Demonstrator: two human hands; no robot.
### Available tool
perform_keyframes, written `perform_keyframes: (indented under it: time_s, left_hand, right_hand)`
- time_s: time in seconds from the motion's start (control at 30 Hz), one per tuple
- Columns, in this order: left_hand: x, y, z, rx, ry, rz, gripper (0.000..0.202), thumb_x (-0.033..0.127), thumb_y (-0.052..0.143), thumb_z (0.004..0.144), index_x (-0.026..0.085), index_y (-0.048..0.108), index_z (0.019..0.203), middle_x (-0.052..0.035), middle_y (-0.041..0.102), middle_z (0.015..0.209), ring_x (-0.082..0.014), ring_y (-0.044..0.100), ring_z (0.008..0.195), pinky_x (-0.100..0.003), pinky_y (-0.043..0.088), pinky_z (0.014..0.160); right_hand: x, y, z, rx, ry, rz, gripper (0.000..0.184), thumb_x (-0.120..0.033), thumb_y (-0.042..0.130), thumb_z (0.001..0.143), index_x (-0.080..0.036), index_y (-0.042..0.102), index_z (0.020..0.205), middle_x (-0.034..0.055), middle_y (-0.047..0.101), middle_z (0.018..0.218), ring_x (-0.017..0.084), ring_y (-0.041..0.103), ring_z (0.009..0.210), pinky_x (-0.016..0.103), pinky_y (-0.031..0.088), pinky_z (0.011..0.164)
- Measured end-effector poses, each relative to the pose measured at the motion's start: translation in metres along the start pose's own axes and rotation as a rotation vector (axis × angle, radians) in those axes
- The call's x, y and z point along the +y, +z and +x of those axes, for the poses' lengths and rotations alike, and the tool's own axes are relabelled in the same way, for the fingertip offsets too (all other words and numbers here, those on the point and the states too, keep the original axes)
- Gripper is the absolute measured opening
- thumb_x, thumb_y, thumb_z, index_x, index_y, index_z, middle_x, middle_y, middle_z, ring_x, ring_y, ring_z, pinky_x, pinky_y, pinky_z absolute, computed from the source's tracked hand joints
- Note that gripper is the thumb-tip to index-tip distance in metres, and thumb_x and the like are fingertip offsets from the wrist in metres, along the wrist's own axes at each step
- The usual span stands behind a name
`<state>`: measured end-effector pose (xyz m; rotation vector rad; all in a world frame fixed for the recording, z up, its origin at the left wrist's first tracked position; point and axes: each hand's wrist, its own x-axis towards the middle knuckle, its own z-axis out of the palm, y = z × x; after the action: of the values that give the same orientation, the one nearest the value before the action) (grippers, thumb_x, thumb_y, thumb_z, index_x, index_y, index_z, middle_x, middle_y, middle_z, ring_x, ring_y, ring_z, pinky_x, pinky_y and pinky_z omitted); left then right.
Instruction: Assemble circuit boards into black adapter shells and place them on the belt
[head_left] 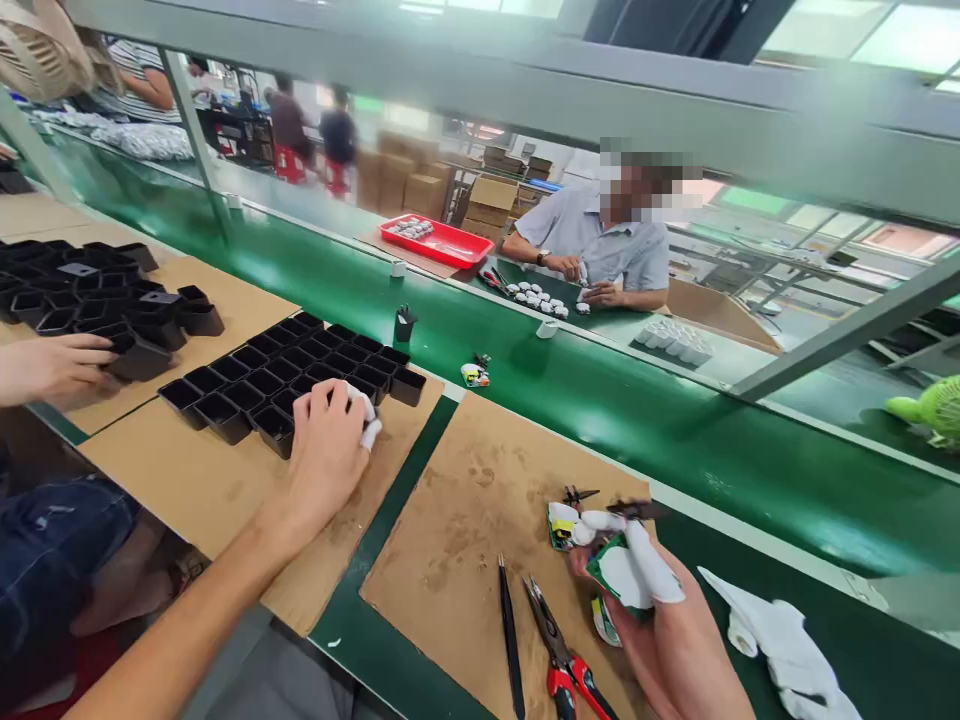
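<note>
At the far left, another person's hand [71, 368], its arm cut off by the edge, touches a cluster of black cases with blurred fingers. To its right, on brown cardboard [180, 480], a block of open-topped black cases [262, 375] stands in tight rows, glossy-walled, their insides too dark to make out. Your left hand [330, 430] reaches over this block's near right corner, white covers on some fingers. Its fingers are curled, but their tips are hidden, so you cannot tell whether they are clamped on a case or apart. Just beyond, a small circuit board [475, 375] lies on the green belt [525, 385], its parts too small to read.

On the right-hand cardboard lie black tweezers [510, 635], then red-handled pliers [559, 650], both reaching the bottom edge. Your right hand [667, 620], wrist cut off below, is closed on a green-edged board [619, 575] with a broad white face; covered fingers hide part of it, and the dark piece by its far end is blurred. Another board [561, 527], white and yellow, sits just left, partly hidden. At far right lies crumpled white material [799, 645].
</note>
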<state>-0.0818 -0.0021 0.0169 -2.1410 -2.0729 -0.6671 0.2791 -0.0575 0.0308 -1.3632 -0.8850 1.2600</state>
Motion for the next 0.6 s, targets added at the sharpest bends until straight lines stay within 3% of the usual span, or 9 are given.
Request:
perform_keyframes:
  time_s: [0.07,0.13,0.23,0.33,0.43,0.5,0.6]
  left_hand:
    - [0.021,-0.008,-0.008,-0.063,0.179,-0.121,0.009,0.02,0.062,0.107,0.021,0.065,0.099,-0.0149,0.069,0.12,-0.0364,0.063,0.125,-0.051,0.056,0.102]
    - [0.047,-0.012,-0.015,-0.203,0.46,-0.366,0.008,0.024,0.063,0.11,0.022,0.064,0.103,-0.011,0.067,0.119,-0.0295,0.067,0.115,-0.043,0.059,0.098]
    - [0.08,-0.005,-0.017,-0.406,0.689,-0.456,0.01,0.02,0.069,0.106,0.022,0.061,0.102,-0.0101,0.067,0.118,-0.028,0.07,0.101,-0.042,0.061,0.087]
    - [0.093,0.018,-0.015,-0.482,0.606,-0.576,0.034,0.023,0.086,0.094,0.023,0.059,0.113,-0.0133,0.066,0.128,-0.0334,0.071,0.112,-0.049,0.063,0.097]
    - [0.089,0.037,-0.014,-0.491,0.411,-0.778,0.071,0.03,0.101,0.079,0.023,0.053,0.131,-0.0143,0.065,0.136,-0.0373,0.069,0.128,-0.054,0.059,0.111]
    - [0.085,0.042,-0.014,-0.543,0.319,-0.831,0.069,0.033,0.1,0.08,0.023,0.054,0.129,-0.0106,0.068,0.128,-0.0352,0.071,0.121,-0.052,0.059,0.106]
    - [0.082,0.046,-0.017,-0.595,0.288,-0.823,0.048,0.034,0.095,0.085,0.024,0.058,0.113,-0.006,0.069,0.113,-0.032,0.071,0.108,-0.048,0.058,0.093]
  right_hand:
    - [-0.001,0.007,0.0,0.014,0.035,0.049,0.049,-0.064,0.102,0.075,-0.024,0.088,0.099,0.0065,0.086,0.099,0.025,0.078,0.091,0.03,0.066,0.08]
    - [-0.006,0.01,0.002,-0.001,0.05,0.106,0.048,-0.061,0.101,0.074,-0.025,0.088,0.103,0.0072,0.087,0.106,0.028,0.079,0.097,0.035,0.067,0.084]
    - [-0.013,0.013,0.002,-0.16,0.11,0.154,0.053,-0.058,0.092,0.078,-0.024,0.087,0.118,0.0112,0.086,0.121,0.037,0.078,0.119,0.049,0.065,0.105]
    - [-0.014,0.012,-0.002,-0.235,0.141,0.086,0.061,-0.059,0.089,0.084,-0.028,0.081,0.137,0.0099,0.082,0.14,0.038,0.068,0.144,0.06,0.043,0.134]
    - [-0.007,0.006,-0.01,-0.211,0.111,-0.117,0.065,-0.064,0.083,0.097,-0.036,0.07,0.155,0.0072,0.069,0.166,0.033,0.051,0.164,0.058,0.02,0.145]
    - [0.0,-0.001,-0.013,-0.206,0.081,-0.198,0.067,-0.062,0.08,0.101,-0.038,0.065,0.162,0.0065,0.059,0.176,0.032,0.042,0.172,0.056,0.018,0.146]
    - [0.014,-0.012,-0.009,-0.232,0.059,-0.134,0.075,-0.072,0.081,0.094,-0.039,0.069,0.16,0.0087,0.066,0.169,0.038,0.049,0.168,0.06,0.035,0.14]
